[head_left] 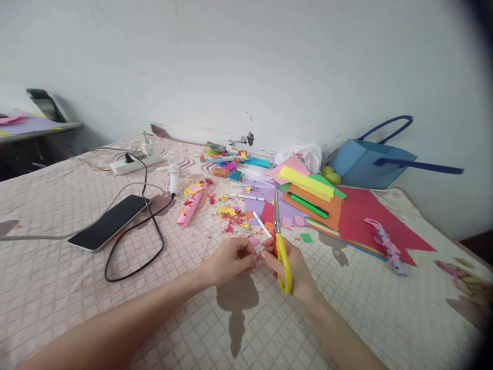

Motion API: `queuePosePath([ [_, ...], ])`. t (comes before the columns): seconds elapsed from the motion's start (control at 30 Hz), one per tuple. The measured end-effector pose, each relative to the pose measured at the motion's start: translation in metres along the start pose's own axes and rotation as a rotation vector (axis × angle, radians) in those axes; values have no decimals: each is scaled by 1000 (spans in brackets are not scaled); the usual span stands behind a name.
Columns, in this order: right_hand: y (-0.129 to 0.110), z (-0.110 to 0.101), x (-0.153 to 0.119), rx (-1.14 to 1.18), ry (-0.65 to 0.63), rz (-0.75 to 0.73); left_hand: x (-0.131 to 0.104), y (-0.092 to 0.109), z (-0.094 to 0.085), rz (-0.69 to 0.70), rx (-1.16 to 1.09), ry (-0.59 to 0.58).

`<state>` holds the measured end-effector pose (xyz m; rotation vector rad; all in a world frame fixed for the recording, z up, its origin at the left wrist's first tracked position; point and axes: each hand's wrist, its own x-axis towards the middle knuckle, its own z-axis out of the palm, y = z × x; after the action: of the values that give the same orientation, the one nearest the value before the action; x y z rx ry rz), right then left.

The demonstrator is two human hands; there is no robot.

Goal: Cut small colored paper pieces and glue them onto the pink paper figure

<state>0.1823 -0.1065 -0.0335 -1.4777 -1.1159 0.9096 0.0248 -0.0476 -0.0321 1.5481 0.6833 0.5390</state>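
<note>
I log the right hand [296, 263] gripping scissors [282, 248], blades pointing away, left hand [228, 260] curled nearby, grip indeterminable; paper scraps [226, 211] beyond are already cut, while coloured sheets [364, 213] rightward seem mostly unused.

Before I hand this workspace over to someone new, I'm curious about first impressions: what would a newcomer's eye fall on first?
Probably the yellow-handled scissors in the person's right hand, near the middle, blades pointing away from the person. Next, the bright scatter of paper scraps just beyond the hands, and the large red sheet to the right. The blue bag by the wall, at the far right, also stands out.
</note>
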Motion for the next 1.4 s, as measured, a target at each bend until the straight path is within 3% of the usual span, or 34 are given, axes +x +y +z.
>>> queuePosePath([
  [0.17,-5,0,-1,-3,-15,-16,2,-3,-2,16,-13,31],
  [0.4,-11,2,0,66,4,10,4,3,-2,-65,-162,45],
  [0.53,-8,2,-1,131,-4,52,5,16,-11,-72,-304,177],
  [0.67,-3,5,-7,229,-125,69,5,22,-19,-10,-428,301],
  [0.8,4,13,-14,158,-237,93,4,24,-20,29,-473,359],
  [0.93,-2,15,-17,140,-184,50,1,24,-16,43,-411,320],
  [1.1,-13,9,-14,153,-34,4,-2,19,-5,-1,-241,178],
  [1.4,6,6,-3,231,20,27,-3,8,5,12,-105,69],
])
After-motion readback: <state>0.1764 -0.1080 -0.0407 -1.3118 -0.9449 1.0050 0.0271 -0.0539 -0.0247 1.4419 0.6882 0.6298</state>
